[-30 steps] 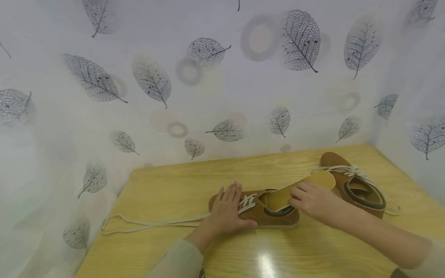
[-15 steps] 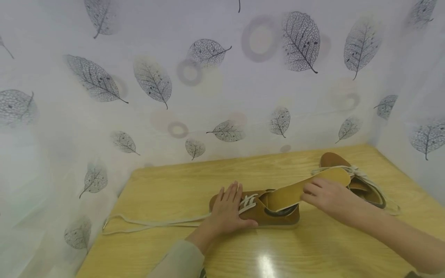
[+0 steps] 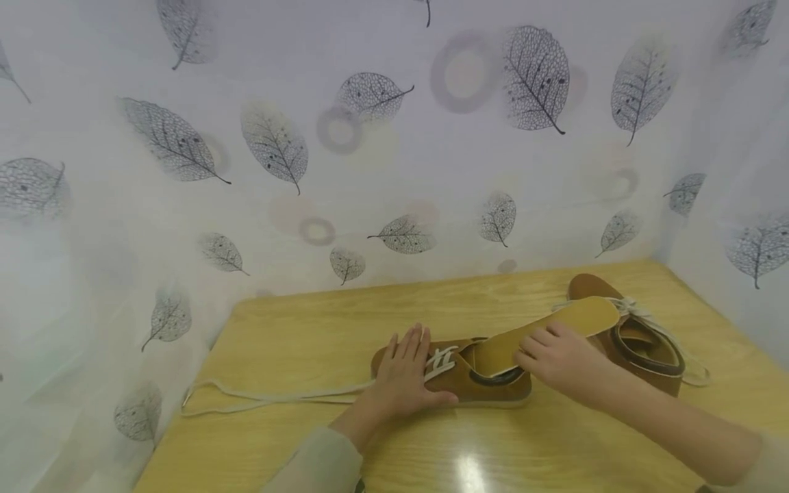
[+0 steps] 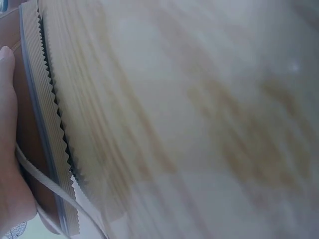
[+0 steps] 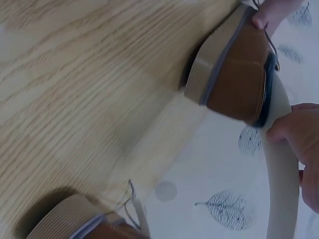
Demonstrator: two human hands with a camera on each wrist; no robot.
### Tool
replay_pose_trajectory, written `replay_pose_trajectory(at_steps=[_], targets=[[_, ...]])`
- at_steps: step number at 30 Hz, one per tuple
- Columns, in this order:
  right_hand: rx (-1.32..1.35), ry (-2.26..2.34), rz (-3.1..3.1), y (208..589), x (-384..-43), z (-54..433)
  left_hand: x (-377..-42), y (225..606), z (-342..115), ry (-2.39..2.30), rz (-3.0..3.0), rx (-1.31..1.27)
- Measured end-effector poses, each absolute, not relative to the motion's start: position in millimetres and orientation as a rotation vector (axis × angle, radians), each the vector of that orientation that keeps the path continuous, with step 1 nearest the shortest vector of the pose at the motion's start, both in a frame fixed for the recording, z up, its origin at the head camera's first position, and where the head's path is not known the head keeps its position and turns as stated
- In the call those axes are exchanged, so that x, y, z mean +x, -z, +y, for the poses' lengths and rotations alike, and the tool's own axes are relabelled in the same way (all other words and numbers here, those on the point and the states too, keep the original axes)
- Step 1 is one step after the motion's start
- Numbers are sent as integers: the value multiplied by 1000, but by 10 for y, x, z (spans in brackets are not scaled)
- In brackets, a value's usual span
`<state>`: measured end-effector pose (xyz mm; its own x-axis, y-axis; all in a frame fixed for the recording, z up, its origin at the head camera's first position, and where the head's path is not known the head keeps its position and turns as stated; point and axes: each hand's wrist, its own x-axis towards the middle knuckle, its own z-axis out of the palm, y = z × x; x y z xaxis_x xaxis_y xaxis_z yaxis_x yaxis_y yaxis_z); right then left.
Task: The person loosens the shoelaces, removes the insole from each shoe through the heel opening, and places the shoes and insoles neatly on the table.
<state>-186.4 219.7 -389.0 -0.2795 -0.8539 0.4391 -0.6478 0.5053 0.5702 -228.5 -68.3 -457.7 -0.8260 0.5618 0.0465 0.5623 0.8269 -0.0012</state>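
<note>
A brown lace-up shoe (image 3: 493,393) lies on the table with its toe to the left. My left hand (image 3: 401,385) rests over its front, fingers straight and thumb spread. A long tan insole (image 3: 582,316) slants out of the shoe's opening, up to the right; its lower end is hidden inside. My right hand (image 3: 557,357) pinches the insole's edge close to the shoe's heel. In the right wrist view, the thumb presses on the pale side of the insole (image 5: 283,199). The left wrist view shows the left hand (image 4: 11,164) against the shoe's side.
A second brown shoe (image 3: 637,361) with tied laces stands at the right, partly behind the insole. Loose white laces (image 3: 296,396) stretch left from the first shoe over the wooden table (image 3: 320,452). A leaf-patterned covering (image 3: 431,157) rises behind and beside the table.
The insole has shifted right, farther out of the shoe. My right hand went right, then came back left along the insole toward the heel. The left hand stays in place.
</note>
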Motion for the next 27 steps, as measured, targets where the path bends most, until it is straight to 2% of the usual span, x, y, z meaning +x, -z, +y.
replay_pose_trajectory(at_steps=[7, 12, 21, 27], targets=[[1103, 390, -2109, 3922, -1767, 2064, -2278, 4612, -670, 2, -2940, -912], [1016, 405, -2177, 3809, -1670, 2082, -2277, 4621, -661, -2, -2934, -918], [816, 388, -2558, 3557, -1527, 2252, -2264, 4579, -669, 14, -2958, -923], [653, 206, -2825, 3397, -1449, 2454, -2275, 4560, -679, 31, -2973, -919]])
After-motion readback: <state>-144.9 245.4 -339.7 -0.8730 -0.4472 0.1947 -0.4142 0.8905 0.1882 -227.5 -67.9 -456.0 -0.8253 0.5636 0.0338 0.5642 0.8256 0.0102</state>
